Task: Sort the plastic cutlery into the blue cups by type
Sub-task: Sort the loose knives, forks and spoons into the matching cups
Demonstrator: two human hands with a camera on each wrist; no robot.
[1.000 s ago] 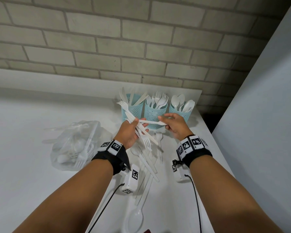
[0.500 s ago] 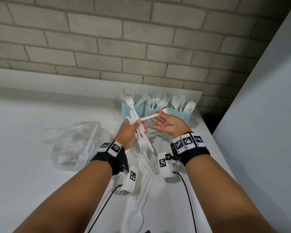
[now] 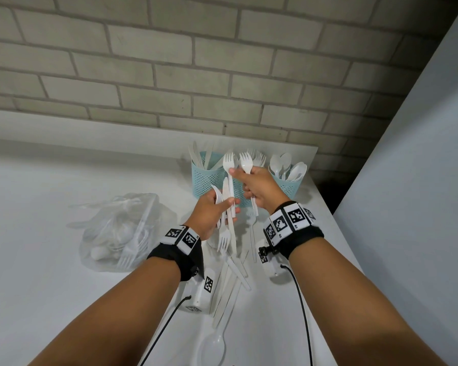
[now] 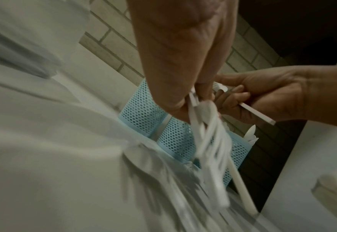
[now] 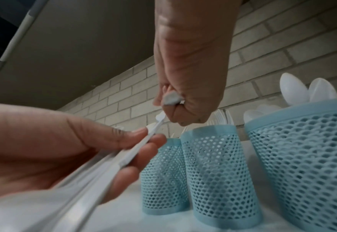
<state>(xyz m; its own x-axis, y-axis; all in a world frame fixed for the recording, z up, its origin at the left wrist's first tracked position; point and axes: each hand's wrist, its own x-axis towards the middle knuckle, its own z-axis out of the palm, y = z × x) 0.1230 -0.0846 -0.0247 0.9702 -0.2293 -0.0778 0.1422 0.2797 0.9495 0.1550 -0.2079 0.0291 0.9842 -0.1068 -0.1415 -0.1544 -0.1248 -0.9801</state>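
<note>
Just hands (image 3: 233, 202) before cups (image 3: 209, 173)

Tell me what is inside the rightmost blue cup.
The rightmost blue cup holds white spoons, bowls up above the rim. Their handles and the cup's bottom are hidden behind the mesh wall, so the count is unclear.

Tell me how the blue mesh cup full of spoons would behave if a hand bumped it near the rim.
The spoon cup is tall, narrow perforated plastic, so probably light and apt to tip. Its spoons stand bowls-up above the rim, likely making it top-heavy. It stands near the table edge, so a hard knock might send it off.
</note>
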